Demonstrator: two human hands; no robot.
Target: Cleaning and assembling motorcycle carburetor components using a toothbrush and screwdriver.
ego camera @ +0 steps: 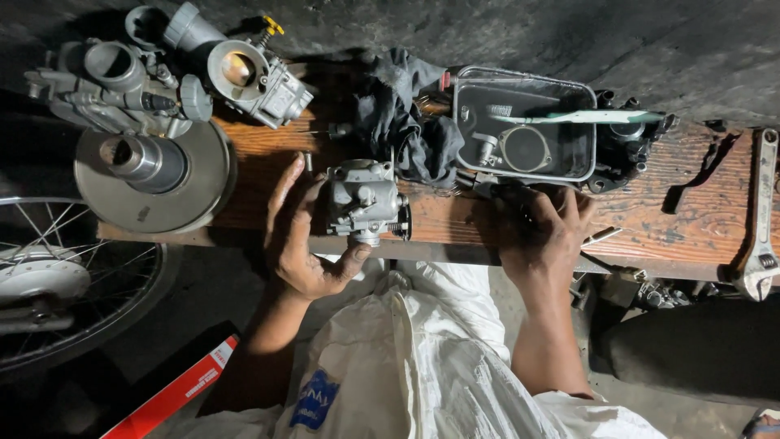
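Note:
My left hand grips a small grey metal carburetor at the near edge of a worn wooden bench, thumb under it and fingers along its left side. My right hand rests palm down on the bench to the right, fingers spread toward a clear plastic tray; it seems to hold nothing. The tray contains a round metal cap, small parts and a green-handled toothbrush. A dark rag lies between the carburetor and the tray.
A second, larger carburetor and other engine parts sit at the bench's left end over a round pulley disc. An adjustable wrench lies at the right end. A spoked wheel stands at lower left. White cloth covers my lap.

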